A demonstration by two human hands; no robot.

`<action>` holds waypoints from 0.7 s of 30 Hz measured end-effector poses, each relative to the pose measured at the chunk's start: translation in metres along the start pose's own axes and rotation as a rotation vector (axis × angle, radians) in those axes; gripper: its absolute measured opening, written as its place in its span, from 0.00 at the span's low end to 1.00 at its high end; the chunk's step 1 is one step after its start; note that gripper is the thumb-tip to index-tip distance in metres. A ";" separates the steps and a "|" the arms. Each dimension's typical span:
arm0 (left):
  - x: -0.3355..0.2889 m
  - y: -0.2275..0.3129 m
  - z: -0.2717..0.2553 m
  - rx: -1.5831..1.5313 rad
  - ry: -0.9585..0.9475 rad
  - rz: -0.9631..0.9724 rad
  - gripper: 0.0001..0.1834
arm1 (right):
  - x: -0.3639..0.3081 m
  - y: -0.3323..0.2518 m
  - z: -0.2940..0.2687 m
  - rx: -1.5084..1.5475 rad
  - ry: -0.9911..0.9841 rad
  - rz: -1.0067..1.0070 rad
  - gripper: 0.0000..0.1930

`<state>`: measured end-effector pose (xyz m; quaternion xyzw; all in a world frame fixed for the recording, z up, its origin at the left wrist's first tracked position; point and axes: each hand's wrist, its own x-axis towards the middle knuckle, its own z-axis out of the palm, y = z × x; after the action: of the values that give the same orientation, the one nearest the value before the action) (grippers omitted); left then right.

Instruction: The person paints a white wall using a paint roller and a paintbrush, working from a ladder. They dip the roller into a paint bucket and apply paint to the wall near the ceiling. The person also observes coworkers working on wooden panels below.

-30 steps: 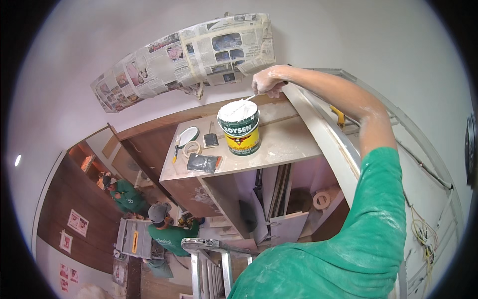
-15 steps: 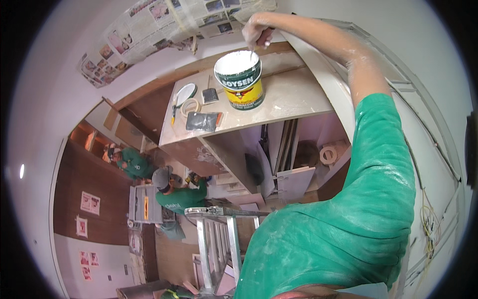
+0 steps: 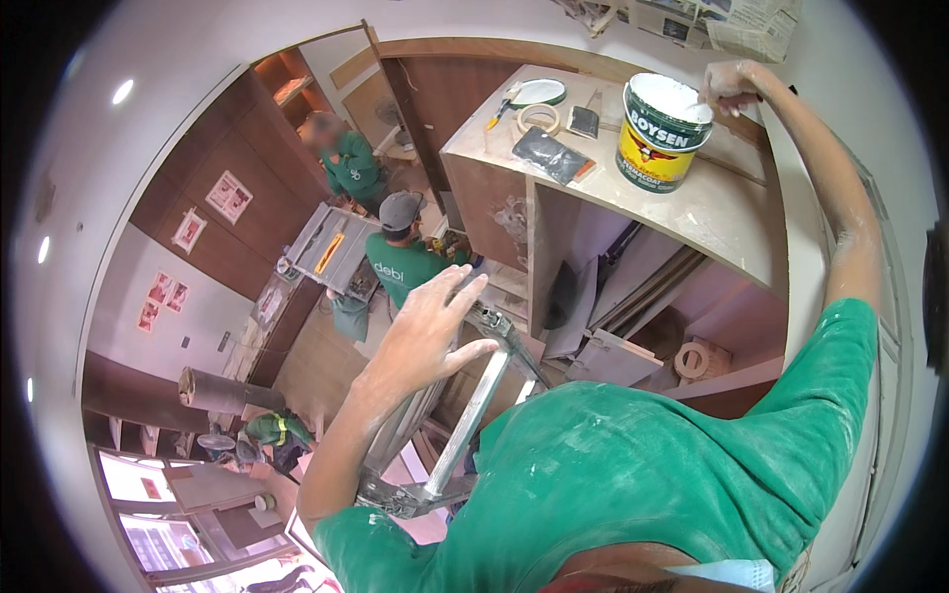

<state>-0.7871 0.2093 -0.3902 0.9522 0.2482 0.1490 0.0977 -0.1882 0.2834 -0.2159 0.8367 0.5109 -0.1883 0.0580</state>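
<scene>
At the far right, my right hand [image 3: 730, 89] is closed at the rim of a paint bucket [image 3: 654, 158] with green and yellow sides, full of white material. A thin, white-smeared thing seems to run from its fingers into the bucket, too small to name. The bucket stands upright on a dusty wooden cabinet top [image 3: 732, 219]. My left hand [image 3: 425, 326] is open, fingers stretched, over the top of a metal stepladder [image 3: 473, 420]; whether it touches it I cannot tell. Left of the bucket lie a tape roll [image 3: 539, 119], two black flat pieces [image 3: 550, 156], a white-coated lid [image 3: 540, 92] and a yellow-handled brush [image 3: 502, 107].
Below left, a person in a green shirt and grey cap [image 3: 400, 259] is beside a grey case [image 3: 331, 247]; another person [image 3: 354, 163] is farther back. A third person [image 3: 277, 430] is at lower left. Boards [image 3: 647, 292] lean inside the cabinet. Newspaper [image 3: 756, 25] covers something above.
The view has swung left, so the bucket and cabinet now appear farther right. My left hand has come into view over the ladder. My right hand stays by the bucket rim, now lower beside it.
</scene>
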 end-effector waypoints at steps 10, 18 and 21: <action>-0.004 -0.019 0.031 -0.022 -0.026 0.010 0.40 | -0.002 0.001 0.010 0.039 0.011 -0.039 0.23; 0.002 -0.017 0.027 -0.068 -0.055 -0.012 0.39 | -0.040 0.018 -0.002 -0.206 0.186 -0.030 0.22; 0.002 -0.012 0.024 -0.079 -0.063 -0.032 0.39 | -0.046 0.048 0.003 -0.143 0.274 -0.029 0.18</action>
<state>-0.7828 0.2179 -0.4149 0.9478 0.2540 0.1269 0.1452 -0.1657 0.2221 -0.2056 0.8409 0.5381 -0.0361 0.0445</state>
